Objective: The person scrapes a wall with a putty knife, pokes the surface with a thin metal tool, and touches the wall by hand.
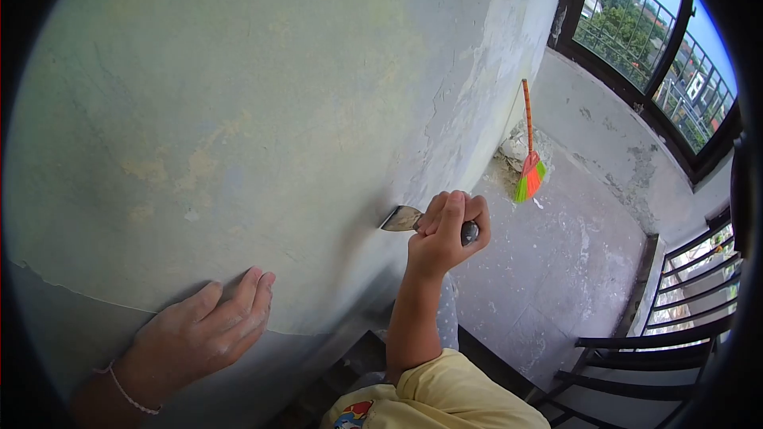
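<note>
My right hand [451, 230] is wrapped round the dark handle of a putty knife [403, 218]. The knife's metal blade points left, with its edge at the surface of the worn, pale green wall [262, 127]. Lower left, my left hand [211, 322] rests against the same wall with its fingers stretched out and nothing in it. It lies near a ragged edge where the pale paint meets a greyer band. Cracked, peeling paint shows on the wall above the blade.
A broom [530, 167] with an orange handle and pink and green bristles leans in the far corner beside rubble. Dark metal railings [652, 343] stand at the lower right. A dark-framed window [656, 79] is at the upper right, above the speckled grey floor [540, 270].
</note>
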The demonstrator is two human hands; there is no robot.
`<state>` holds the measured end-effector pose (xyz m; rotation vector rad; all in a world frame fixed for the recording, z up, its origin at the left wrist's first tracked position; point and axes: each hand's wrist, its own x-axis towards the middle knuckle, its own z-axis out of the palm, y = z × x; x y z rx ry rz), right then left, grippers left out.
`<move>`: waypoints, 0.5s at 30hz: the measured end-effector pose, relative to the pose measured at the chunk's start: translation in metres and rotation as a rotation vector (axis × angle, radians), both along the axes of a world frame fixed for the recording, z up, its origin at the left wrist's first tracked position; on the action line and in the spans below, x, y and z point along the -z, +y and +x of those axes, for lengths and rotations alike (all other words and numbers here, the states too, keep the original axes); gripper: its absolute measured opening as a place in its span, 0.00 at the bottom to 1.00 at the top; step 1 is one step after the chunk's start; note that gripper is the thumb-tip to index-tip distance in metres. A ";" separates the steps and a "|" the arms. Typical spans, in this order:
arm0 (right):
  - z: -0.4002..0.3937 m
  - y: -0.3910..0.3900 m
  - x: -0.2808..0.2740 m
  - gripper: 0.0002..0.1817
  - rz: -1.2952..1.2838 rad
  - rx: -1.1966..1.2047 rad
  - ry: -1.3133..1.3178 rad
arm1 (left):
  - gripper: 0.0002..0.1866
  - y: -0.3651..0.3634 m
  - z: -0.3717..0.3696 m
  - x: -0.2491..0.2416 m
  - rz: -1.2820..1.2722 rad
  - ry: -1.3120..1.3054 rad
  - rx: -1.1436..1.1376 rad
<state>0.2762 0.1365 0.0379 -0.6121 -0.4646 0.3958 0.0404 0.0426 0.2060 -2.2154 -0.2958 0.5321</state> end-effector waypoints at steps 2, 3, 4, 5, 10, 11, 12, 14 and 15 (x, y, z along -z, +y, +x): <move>0.014 -0.016 -0.007 0.21 0.211 0.016 0.007 | 0.10 0.001 -0.001 0.001 -0.004 0.007 0.005; 0.018 -0.026 -0.012 0.21 0.300 0.040 -0.012 | 0.10 0.001 0.000 0.002 -0.010 0.006 -0.005; 0.015 -0.029 -0.017 0.21 0.285 0.033 -0.008 | 0.10 0.001 0.001 0.002 -0.009 -0.004 -0.013; 0.013 -0.028 -0.022 0.21 0.330 0.005 0.018 | 0.10 0.001 0.002 0.001 -0.009 -0.012 -0.014; 0.016 -0.014 -0.028 0.20 0.253 -0.055 0.035 | 0.10 0.002 0.004 0.000 -0.014 -0.009 -0.008; 0.018 -0.017 -0.029 0.20 0.303 -0.050 0.031 | 0.10 0.001 0.003 0.001 -0.018 -0.009 -0.009; 0.017 -0.023 -0.034 0.20 0.309 -0.051 0.031 | 0.10 0.002 0.003 0.001 -0.012 -0.009 -0.010; 0.013 -0.036 -0.043 0.21 0.447 -0.037 0.065 | 0.10 0.002 0.002 0.002 -0.020 -0.014 -0.013; 0.003 -0.023 -0.033 0.21 0.353 -0.069 0.059 | 0.10 0.000 0.002 0.003 -0.030 -0.014 -0.018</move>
